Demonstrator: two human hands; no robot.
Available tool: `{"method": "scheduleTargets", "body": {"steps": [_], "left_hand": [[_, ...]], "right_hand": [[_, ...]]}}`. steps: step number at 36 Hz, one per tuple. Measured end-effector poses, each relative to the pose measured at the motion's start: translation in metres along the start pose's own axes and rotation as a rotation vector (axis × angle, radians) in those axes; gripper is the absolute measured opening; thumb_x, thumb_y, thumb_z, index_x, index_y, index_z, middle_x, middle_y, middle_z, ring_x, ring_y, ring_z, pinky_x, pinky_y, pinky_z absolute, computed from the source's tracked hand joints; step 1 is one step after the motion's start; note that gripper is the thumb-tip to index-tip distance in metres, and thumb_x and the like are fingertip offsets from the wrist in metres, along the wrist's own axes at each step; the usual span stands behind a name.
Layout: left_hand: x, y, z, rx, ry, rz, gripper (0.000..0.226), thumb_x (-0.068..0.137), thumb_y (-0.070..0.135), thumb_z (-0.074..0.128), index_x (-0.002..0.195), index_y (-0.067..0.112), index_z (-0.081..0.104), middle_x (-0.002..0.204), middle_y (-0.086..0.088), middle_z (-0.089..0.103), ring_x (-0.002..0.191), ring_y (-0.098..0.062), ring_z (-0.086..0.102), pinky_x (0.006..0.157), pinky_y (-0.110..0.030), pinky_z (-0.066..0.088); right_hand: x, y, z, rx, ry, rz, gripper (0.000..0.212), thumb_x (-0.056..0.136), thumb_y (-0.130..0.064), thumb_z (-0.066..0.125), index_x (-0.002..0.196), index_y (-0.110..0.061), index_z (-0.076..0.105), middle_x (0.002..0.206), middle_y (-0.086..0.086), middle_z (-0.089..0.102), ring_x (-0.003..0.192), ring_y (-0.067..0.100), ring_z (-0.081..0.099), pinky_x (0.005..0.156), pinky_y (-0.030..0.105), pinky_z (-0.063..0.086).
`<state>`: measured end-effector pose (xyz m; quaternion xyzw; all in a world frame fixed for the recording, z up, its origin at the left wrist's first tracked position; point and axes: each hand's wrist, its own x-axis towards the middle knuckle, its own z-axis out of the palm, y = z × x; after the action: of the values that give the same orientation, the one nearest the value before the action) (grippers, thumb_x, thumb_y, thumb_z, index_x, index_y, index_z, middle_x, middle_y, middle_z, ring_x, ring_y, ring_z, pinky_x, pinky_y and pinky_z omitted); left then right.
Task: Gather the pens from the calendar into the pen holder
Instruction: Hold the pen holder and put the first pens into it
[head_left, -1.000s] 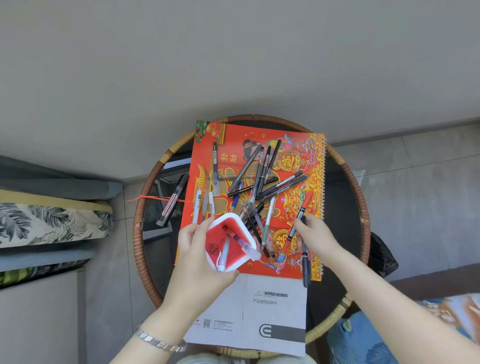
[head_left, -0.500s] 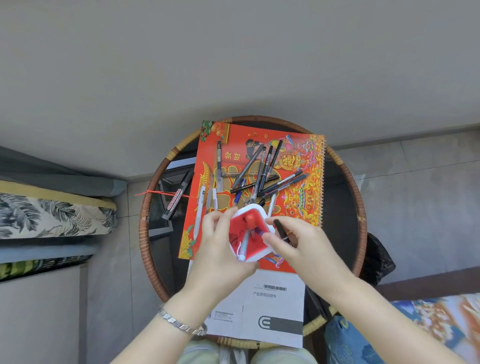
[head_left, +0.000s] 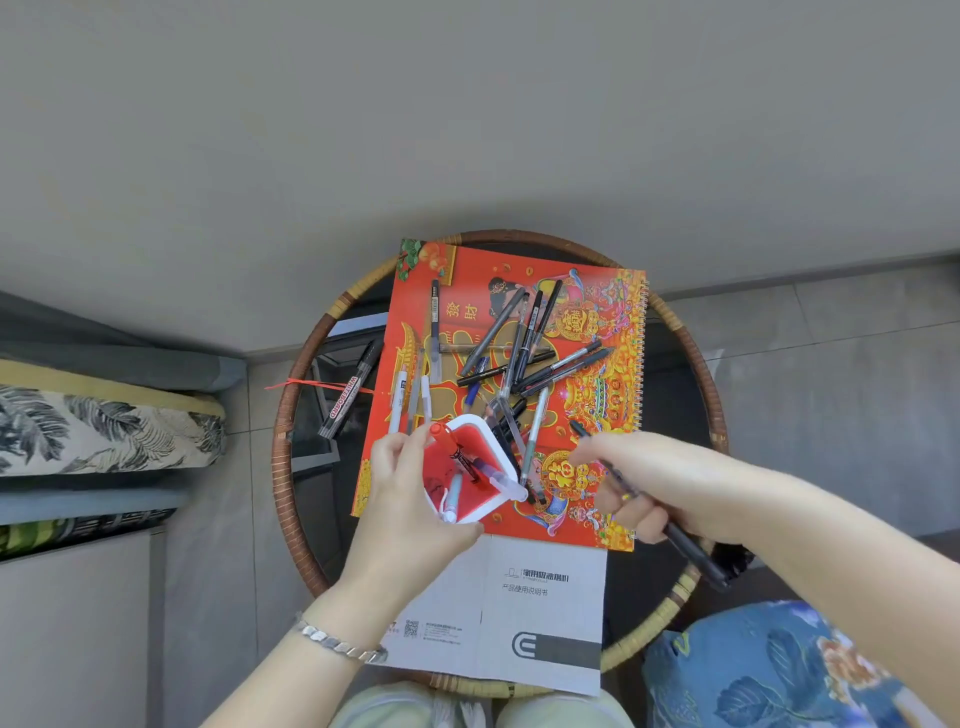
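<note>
My left hand (head_left: 410, 499) grips a red and white pen holder (head_left: 485, 441), tilted above the near left part of the red calendar (head_left: 597, 312). The holder contains a red-capped pen (head_left: 451, 446) and two other pens. My right hand (head_left: 660, 483) hovers over the calendar's near right corner, closed on a black pen (head_left: 691, 553) that slants toward the table's near right rim. Several dark and clear pens (head_left: 519, 358) lie scattered across the calendar's middle.
The calendar lies on a round glass table with a rattan rim (head_left: 283, 467). A whiteboard marker (head_left: 349, 388) rests on the glass left of the calendar. A white manual (head_left: 498, 608) lies at the near edge. Cushions sit at left (head_left: 104, 426) and near right (head_left: 769, 670).
The red-capped pen that my right hand carried now stands in the holder. My right hand has drawn back to the right, still holding the black pen.
</note>
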<state>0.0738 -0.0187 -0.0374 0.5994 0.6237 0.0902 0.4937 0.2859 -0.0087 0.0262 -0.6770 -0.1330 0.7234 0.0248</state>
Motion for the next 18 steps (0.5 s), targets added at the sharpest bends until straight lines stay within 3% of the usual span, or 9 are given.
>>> {"method": "scheduleTargets", "body": {"steps": [3,5,7,10,13,15,18], "left_hand": [[0.000,-0.001,0.001,0.033,-0.012,-0.010,0.092,0.064,0.012,0.082,0.141,0.023,0.032,0.116,0.013,0.026,0.109,-0.009,0.043,0.081,-0.027,0.056],[-0.001,0.000,0.003,0.046,-0.016,0.003,0.091,0.063,0.012,0.082,0.140,0.022,0.033,0.114,0.015,0.026,0.110,-0.011,0.045,0.081,-0.033,0.057],[-0.001,0.001,0.005,0.058,-0.015,0.037,0.086,0.064,0.014,0.081,0.137,0.024,0.035,0.111,0.015,0.026,0.109,-0.013,0.046,0.082,-0.033,0.057],[-0.003,0.002,0.009,0.076,-0.024,0.090,0.086,0.066,0.015,0.079,0.138,0.025,0.032,0.110,0.014,0.024,0.111,-0.010,0.042,0.081,-0.016,0.045],[-0.002,0.002,0.011,0.071,-0.033,0.113,0.089,0.067,0.018,0.080,0.141,0.024,0.030,0.111,0.013,0.023,0.103,-0.001,0.036,0.069,0.004,0.034],[0.001,0.003,0.010,0.023,-0.033,0.077,0.088,0.067,0.017,0.080,0.140,0.023,0.032,0.113,0.012,0.025,0.104,-0.002,0.039,0.068,0.005,0.034],[0.004,-0.001,0.005,-0.045,0.000,0.023,0.087,0.064,0.013,0.081,0.137,0.023,0.036,0.116,0.009,0.029,0.104,-0.004,0.048,0.070,0.007,0.034]], "right_hand": [[-0.009,-0.007,0.019,-0.580,0.102,-0.199,0.018,0.089,-0.007,0.038,0.094,-0.008,0.055,0.061,0.003,0.048,0.051,0.015,0.048,0.054,0.025,0.039],[-0.014,-0.008,0.033,-0.793,0.077,-0.274,0.017,0.090,-0.005,0.037,0.090,-0.007,0.054,0.066,0.003,0.053,0.061,0.017,0.062,0.055,0.028,0.042],[-0.012,-0.008,0.045,-0.960,0.122,-0.284,0.012,0.093,-0.006,0.041,0.087,-0.007,0.052,0.075,0.006,0.055,0.071,0.023,0.069,0.053,0.027,0.044],[0.002,-0.010,0.058,-1.164,0.332,-0.378,0.014,0.092,-0.007,0.048,0.102,-0.005,0.058,0.075,0.007,0.045,0.074,0.030,0.053,0.050,0.026,0.036],[0.011,-0.012,0.069,-1.134,0.375,-0.442,0.023,0.092,-0.019,0.053,0.111,-0.007,0.056,0.080,0.005,0.034,0.086,0.031,0.049,0.067,0.031,0.036],[0.011,-0.012,0.074,-1.026,0.356,-0.551,0.024,0.091,-0.028,0.051,0.107,-0.011,0.057,0.088,0.005,0.039,0.086,0.028,0.049,0.067,0.030,0.035],[0.010,-0.012,0.067,-0.778,0.429,-0.719,0.018,0.089,-0.032,0.051,0.097,-0.022,0.064,0.083,-0.001,0.055,0.080,0.023,0.054,0.066,0.032,0.042]]}}
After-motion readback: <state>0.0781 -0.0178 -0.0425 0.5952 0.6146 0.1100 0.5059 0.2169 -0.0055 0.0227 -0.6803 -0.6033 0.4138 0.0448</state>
